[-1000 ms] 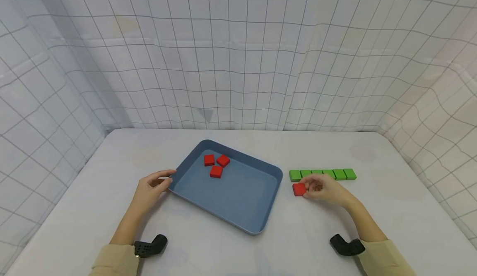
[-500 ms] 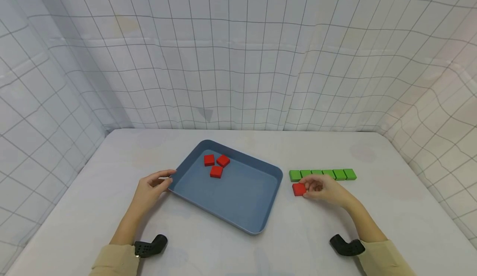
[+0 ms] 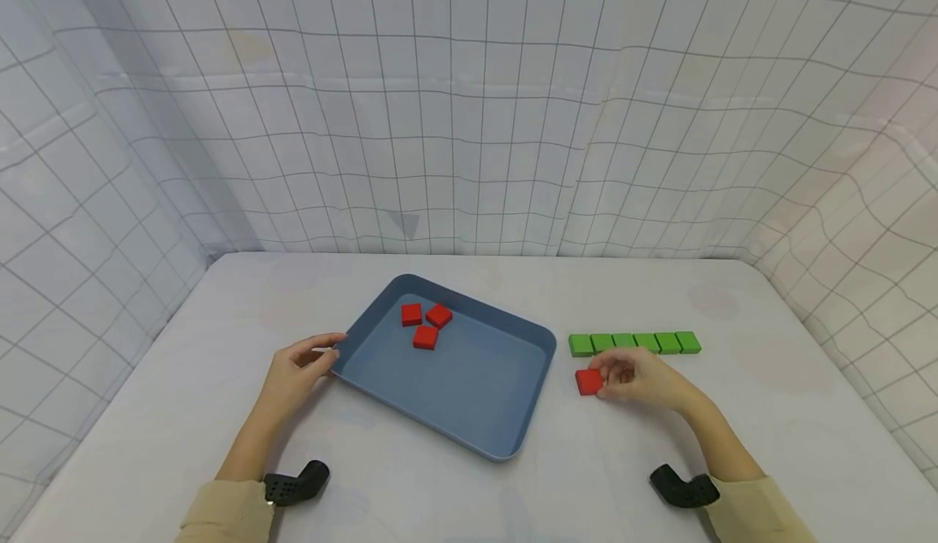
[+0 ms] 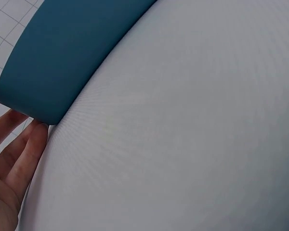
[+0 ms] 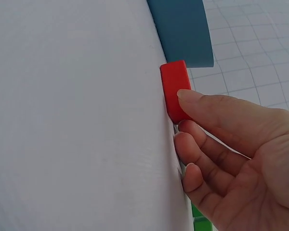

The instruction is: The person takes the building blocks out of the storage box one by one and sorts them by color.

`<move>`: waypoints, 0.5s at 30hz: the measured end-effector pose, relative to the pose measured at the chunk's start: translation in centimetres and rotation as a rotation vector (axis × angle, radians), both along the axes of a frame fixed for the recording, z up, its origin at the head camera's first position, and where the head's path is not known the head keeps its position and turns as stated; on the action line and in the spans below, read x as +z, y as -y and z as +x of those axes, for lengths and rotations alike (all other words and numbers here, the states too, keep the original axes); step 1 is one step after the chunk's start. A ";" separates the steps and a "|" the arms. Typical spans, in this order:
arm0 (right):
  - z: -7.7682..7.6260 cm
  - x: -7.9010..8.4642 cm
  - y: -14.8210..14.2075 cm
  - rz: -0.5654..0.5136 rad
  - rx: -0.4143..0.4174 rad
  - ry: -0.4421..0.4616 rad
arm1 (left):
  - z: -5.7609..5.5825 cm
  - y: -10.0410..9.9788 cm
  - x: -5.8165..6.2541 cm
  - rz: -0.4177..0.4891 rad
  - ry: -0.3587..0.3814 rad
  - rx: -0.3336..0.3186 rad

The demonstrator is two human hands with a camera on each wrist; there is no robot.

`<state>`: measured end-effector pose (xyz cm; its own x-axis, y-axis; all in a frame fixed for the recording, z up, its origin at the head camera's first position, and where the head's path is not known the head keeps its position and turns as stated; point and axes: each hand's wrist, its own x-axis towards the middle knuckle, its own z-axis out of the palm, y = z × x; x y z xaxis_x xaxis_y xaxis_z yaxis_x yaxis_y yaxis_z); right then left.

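Observation:
My right hand [image 3: 636,376] pinches a red square block [image 3: 589,382] by its edge, low over the table. In the right wrist view the thumb lies across the face of this red block [image 5: 175,86], with the other fingers curled below. My left hand [image 3: 295,372] touches the left corner of a blue-grey tray [image 3: 440,427] with lightly bent fingers. The left wrist view shows its fingers [image 4: 30,149] against the tray's outer wall [image 4: 72,57]. Three red blocks [image 3: 426,337] lie in the tray, grouped toward its far left corner.
A row of several green blocks [image 3: 580,345] lies right of the tray, just beyond the right hand, which partly overlaps it. White grid-patterned cloth [image 3: 469,120] hangs behind the white table [image 3: 322,274] and along both sides.
Over the last half second the right hand slides the red block slightly toward the person, opening a gap to the green row. The left hand and tray stay put.

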<state>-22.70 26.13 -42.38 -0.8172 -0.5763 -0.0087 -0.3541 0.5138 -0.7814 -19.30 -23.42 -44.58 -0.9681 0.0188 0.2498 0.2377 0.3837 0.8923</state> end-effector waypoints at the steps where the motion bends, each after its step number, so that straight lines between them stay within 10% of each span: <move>1: 0.1 0.1 0.0 0.002 0.005 0.004 | 0.0 0.0 0.0 -0.001 0.001 0.000; 15: 0.3 0.3 0.1 0.008 0.013 0.058 | 0.0 0.0 0.1 0.001 0.004 0.003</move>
